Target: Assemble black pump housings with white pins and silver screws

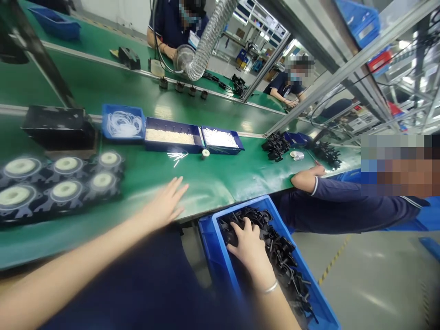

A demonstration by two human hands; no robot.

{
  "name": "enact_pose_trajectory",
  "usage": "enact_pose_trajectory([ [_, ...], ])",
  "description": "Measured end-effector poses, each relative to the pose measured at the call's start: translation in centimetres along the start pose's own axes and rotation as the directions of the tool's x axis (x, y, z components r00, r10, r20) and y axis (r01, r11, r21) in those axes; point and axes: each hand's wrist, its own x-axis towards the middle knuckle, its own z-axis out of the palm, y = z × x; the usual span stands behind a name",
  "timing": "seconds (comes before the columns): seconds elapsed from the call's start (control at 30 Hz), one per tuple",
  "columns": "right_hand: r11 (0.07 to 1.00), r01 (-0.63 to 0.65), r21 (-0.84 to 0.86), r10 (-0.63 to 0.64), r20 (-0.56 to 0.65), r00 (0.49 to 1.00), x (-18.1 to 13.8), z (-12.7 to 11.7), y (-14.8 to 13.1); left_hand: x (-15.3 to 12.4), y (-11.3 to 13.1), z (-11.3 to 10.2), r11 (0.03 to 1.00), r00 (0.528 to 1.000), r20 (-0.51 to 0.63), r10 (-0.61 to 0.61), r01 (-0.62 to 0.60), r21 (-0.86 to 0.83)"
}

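Note:
My left hand hovers above or rests on the front of the green workbench, its fingers stretched out and holding nothing. A few thin white sticks lie just beyond its fingertips, near a small cream spool-like part. Down to the right, my right hand reaches into a blue crate full of black plastic parts. Its fingers are spread and bent over the parts at the crate's far end; the fingertips are partly lost among them.
At left sit black parts with cream rings, blurred, before a black box. Bins of white coils, beige pieces and white sticks line the bench. A co-worker's arm is at right; metal posts stand behind.

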Motion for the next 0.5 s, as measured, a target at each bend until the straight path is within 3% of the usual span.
enact_pose_trajectory([
  [0.07,1.000,-0.004,0.002,0.004,0.017,1.000,0.3,0.9,0.4,4.2,0.4,0.5,0.989,0.997,-0.063,-0.042,0.032,-0.143],
  [0.13,0.999,-0.007,0.054,0.001,0.092,0.996,0.5,1.5,0.7,8.4,0.6,1.3,0.944,0.980,-0.125,-0.158,0.113,-0.311],
  [0.27,0.988,-0.056,0.147,0.023,0.220,0.975,0.2,1.7,1.2,15.6,0.2,3.2,0.865,0.897,-0.184,-0.401,0.305,-0.399],
  [0.37,0.975,-0.113,0.193,0.058,0.271,0.961,0.2,1.7,1.5,19.1,-0.3,4.3,0.808,0.851,-0.172,-0.497,0.381,-0.449],
  [0.5,0.956,-0.142,0.258,0.057,0.311,0.949,0.7,2.1,1.8,21.3,-0.1,5.1,0.776,0.827,-0.156,-0.540,0.417,-0.474],
])
